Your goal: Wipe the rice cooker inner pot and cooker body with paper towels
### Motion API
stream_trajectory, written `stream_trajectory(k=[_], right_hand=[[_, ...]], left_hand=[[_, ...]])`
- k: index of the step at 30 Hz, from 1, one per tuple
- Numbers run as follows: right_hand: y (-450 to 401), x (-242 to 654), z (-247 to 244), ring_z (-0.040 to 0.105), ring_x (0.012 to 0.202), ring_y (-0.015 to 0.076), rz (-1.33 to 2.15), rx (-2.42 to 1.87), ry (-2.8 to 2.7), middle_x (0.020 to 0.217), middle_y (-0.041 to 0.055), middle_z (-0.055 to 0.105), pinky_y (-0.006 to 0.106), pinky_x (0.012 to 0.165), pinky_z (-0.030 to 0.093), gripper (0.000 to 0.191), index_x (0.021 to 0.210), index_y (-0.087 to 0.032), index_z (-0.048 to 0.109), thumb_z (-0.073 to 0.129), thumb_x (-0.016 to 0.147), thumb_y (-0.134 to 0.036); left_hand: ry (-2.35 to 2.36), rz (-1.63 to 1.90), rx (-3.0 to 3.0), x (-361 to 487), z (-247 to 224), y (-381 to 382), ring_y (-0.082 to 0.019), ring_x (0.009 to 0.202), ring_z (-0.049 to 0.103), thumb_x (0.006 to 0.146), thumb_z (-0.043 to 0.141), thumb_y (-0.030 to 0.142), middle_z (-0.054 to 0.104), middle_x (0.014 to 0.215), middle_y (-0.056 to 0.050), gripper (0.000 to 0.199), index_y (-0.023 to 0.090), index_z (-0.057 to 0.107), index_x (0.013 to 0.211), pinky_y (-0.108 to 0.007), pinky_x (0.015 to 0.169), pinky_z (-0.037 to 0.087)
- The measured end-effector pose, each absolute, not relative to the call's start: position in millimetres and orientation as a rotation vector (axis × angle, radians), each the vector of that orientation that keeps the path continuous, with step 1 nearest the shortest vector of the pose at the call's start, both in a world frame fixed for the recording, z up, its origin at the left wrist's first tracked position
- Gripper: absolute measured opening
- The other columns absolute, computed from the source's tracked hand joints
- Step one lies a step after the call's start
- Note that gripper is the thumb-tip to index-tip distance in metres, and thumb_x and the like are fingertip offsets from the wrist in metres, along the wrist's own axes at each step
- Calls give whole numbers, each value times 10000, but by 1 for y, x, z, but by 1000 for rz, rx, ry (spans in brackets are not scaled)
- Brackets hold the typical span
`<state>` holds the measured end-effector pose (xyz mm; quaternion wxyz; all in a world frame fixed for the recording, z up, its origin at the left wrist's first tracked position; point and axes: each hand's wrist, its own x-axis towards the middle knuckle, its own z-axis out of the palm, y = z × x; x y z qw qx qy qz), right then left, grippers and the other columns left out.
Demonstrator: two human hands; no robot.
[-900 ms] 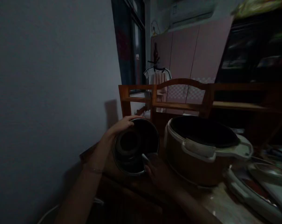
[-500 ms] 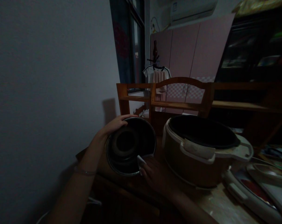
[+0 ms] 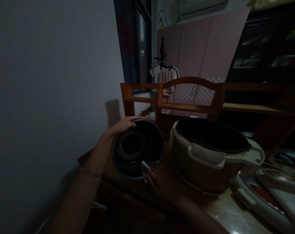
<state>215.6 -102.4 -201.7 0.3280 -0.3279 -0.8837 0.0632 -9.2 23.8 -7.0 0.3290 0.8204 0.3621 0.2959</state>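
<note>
A dark, round inner pot point(image 3: 151, 139) is tilted on its side, its open mouth facing me. My left hand point(image 3: 123, 126) grips its upper left rim, thumb inside and fingers over the outside. At the lower right rim my right hand point(image 3: 158, 178) is closed around a white cloth or tissue point(image 3: 145, 169), which lies against the pot's edge; the exact material is too dim to tell. Just right of the pot stands a rice cooker body point(image 3: 198, 172), its top open and its inside dark.
The detached cooker lid point(image 3: 266, 195) lies on the table point(image 3: 225, 211) at the right. A wooden shelf frame point(image 3: 188, 107) runs along the back. The plain wall point(image 3: 52, 81) rises close on the left. A white cord point(image 3: 98, 206) hangs low at the left.
My view has tipped slightly downward, so the background sits higher. My right hand and the white cloth have shifted a little left along the pot's rim. My left hand keeps its grip.
</note>
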Motion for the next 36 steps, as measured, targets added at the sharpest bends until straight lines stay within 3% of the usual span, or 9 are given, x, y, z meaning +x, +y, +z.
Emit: stream_trajectory(k=[3, 9, 14, 22, 32, 36], right_hand=[[-102, 216, -201, 577, 1166, 218, 171, -836, -2326, 1254, 75, 654, 398, 1009, 437, 354, 1376, -228, 501, 442, 1028, -256], [-101, 219, -200, 574, 1173, 220, 183, -810, -2315, 1251, 73, 657, 405, 1019, 441, 306, 1316, -231, 552, 428, 1037, -257], [-102, 221, -197, 564, 1197, 215, 147, -800, -2331, 1314, 72, 633, 393, 1029, 442, 347, 1374, -234, 517, 433, 1040, -279], [-102, 222, -198, 577, 1185, 212, 84, -819, -2389, 1269, 76, 657, 387, 1032, 442, 343, 1356, -223, 539, 436, 1033, -274], [-99, 228, -205, 650, 1086, 199, 127, -849, -2412, 1176, 82, 709, 343, 946, 478, 324, 1291, -231, 622, 439, 1028, -285], [-99, 227, -201, 700, 962, 182, 313, -938, -2390, 1070, 47, 750, 279, 813, 490, 315, 1239, -269, 677, 449, 1031, -330]], left_hand=[[969, 787, 2156, -8, -7, 23, -237, 1150, 625, 648, 468, 114, 655, 1311, -35, 679, 187, 621, 1305, -334, 979, 498], [971, 753, 2190, -9, -6, 23, -239, 1154, 625, 663, 481, 128, 645, 1330, -47, 696, 188, 585, 1349, -330, 959, 512], [981, 727, 2165, -13, -7, 23, -237, 1108, 649, 669, 512, 129, 628, 1352, -53, 725, 224, 548, 1387, -334, 897, 542], [982, 789, 2202, -7, -6, 8, -238, 1168, 613, 682, 503, 133, 640, 1332, -48, 671, 184, 586, 1346, -370, 1022, 485], [983, 777, 2250, 16, -7, 6, -238, 1148, 621, 649, 460, 110, 669, 1278, -35, 673, 186, 636, 1295, -358, 1027, 470], [996, 765, 2246, 19, -6, 5, -248, 1158, 614, 632, 463, 108, 666, 1283, -63, 685, 157, 636, 1293, -363, 1023, 468]])
